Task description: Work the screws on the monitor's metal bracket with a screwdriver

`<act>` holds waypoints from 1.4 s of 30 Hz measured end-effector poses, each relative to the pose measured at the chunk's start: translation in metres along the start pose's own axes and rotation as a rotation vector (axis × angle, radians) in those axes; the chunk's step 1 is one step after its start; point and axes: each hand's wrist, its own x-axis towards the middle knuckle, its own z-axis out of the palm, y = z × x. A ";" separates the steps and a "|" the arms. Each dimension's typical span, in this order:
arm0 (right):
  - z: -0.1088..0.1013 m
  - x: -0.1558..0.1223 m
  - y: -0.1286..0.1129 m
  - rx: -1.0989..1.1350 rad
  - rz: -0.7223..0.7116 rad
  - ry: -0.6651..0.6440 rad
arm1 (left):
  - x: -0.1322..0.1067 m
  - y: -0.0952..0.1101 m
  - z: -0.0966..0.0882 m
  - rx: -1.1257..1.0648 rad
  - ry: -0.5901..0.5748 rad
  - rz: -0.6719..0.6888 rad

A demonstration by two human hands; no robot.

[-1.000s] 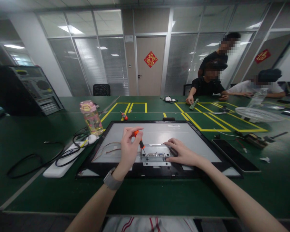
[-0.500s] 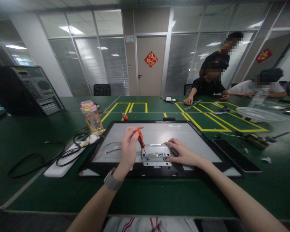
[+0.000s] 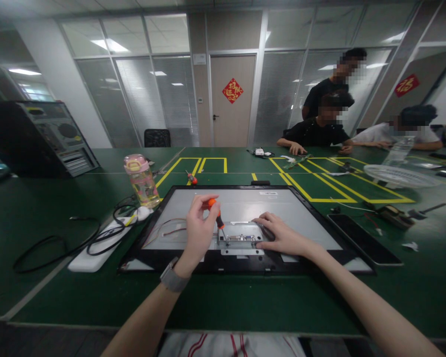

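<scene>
A monitor (image 3: 301, 218) lies face down on the green table, its grey back panel exposed inside a black frame. My left hand (image 3: 198, 230) is closed round an orange-handled screwdriver (image 3: 216, 216), whose tip stands on the left end of a small metal bracket (image 3: 241, 239) near the panel's lower middle. My right hand (image 3: 278, 234) rests on the bracket's right side, fingers pressed down on it. Thin wires (image 3: 167, 229) run across the panel left of my left hand.
A pink-capped bottle (image 3: 141, 181), black cables (image 3: 78, 240) and a white slab (image 3: 96, 248) lie left of the monitor. A computer case (image 3: 40, 139) stands far left. A dark panel (image 3: 360, 238), a fan grille (image 3: 397, 176) and small parts lie right. Three people sit or stand at the far right.
The screwdriver handle has tilted slightly in my left fingers while its tip stays on the bracket. My right hand has not moved. A person at the far side has drawn an arm back.
</scene>
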 end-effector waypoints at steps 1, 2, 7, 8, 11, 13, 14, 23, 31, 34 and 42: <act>0.000 0.000 0.000 0.002 0.000 0.000 | 0.000 0.001 0.000 -0.028 -0.013 -0.020; 0.000 0.000 0.000 0.003 -0.001 -0.002 | -0.001 0.002 0.000 -0.053 -0.022 -0.037; 0.001 -0.001 0.000 0.005 0.000 -0.006 | 0.000 0.002 0.001 -0.007 -0.012 -0.001; 0.001 0.000 0.001 0.005 -0.001 -0.004 | 0.000 0.001 0.001 0.009 -0.013 0.007; 0.002 0.000 0.002 0.009 -0.007 0.004 | 0.000 -0.001 0.001 0.018 -0.023 -0.006; 0.003 0.001 0.003 0.018 -0.013 0.014 | 0.000 -0.002 0.001 0.017 -0.020 -0.025; 0.003 0.001 0.004 0.026 -0.016 0.020 | 0.000 -0.002 0.001 0.019 -0.016 -0.036; 0.007 0.003 0.010 0.157 -0.044 0.039 | 0.000 -0.001 0.001 0.010 -0.017 -0.035; 0.008 0.003 0.014 0.187 -0.056 0.020 | 0.003 -0.001 -0.004 0.005 -0.021 0.027; 0.008 0.003 0.012 0.175 -0.058 0.021 | 0.005 -0.003 -0.004 -0.086 -0.031 -0.042; 0.007 0.004 0.009 0.157 -0.034 0.008 | 0.005 -0.005 -0.003 -0.050 -0.017 -0.069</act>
